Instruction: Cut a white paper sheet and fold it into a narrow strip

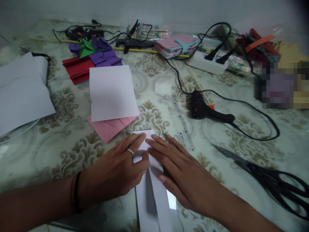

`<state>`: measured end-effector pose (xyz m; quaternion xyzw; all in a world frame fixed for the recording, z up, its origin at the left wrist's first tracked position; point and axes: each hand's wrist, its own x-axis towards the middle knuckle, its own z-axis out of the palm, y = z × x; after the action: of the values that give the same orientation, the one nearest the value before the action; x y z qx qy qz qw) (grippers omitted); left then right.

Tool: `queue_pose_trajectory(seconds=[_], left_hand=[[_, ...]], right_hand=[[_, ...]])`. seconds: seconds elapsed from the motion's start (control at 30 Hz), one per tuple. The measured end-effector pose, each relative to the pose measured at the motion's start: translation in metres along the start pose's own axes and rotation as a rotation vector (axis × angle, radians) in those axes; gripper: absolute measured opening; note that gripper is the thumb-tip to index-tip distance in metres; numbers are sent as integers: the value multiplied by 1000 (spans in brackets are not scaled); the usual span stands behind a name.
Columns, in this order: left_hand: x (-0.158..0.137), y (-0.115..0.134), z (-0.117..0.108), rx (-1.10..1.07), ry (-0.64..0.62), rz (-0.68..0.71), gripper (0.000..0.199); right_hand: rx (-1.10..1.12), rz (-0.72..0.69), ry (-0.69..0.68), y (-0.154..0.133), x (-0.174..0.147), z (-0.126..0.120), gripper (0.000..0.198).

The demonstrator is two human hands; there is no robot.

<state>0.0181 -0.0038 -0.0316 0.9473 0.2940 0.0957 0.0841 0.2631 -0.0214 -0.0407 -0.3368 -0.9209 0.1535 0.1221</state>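
A long strip of folded white paper (146,199) lies on the patterned table in front of me, its two long sides folded in toward a middle seam. My left hand (120,164), with a ring on one finger, bends over the strip's upper left part. Its index finger and thumb press the paper near the seam, the other fingers curled. My right hand (178,167) lies flatter on the right flap, fingers stretched toward the strip's far end. Just beyond is a white sheet (112,93) on top of a pink folded paper (106,127).
To the right lie black scissors (256,170), a black glue gun (205,108) with its cord, and a clear ruler (180,125). White paper sheets (24,93) lie left. Behind are red folded paper (77,67), purple folded paper (105,58) and a white power strip (207,62).
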Motion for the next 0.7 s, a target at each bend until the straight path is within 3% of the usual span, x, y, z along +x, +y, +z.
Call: queue_pose_trajectory(seconds=[0.5,0.7], left_hand=[[3,1,-2,-72,-42,-9,5],[4,0,-2,-77,-3,2,13]], right_hand=[[42,-6,-64,0,3,-5,42],[38,8,-52,4,9,-9,39]])
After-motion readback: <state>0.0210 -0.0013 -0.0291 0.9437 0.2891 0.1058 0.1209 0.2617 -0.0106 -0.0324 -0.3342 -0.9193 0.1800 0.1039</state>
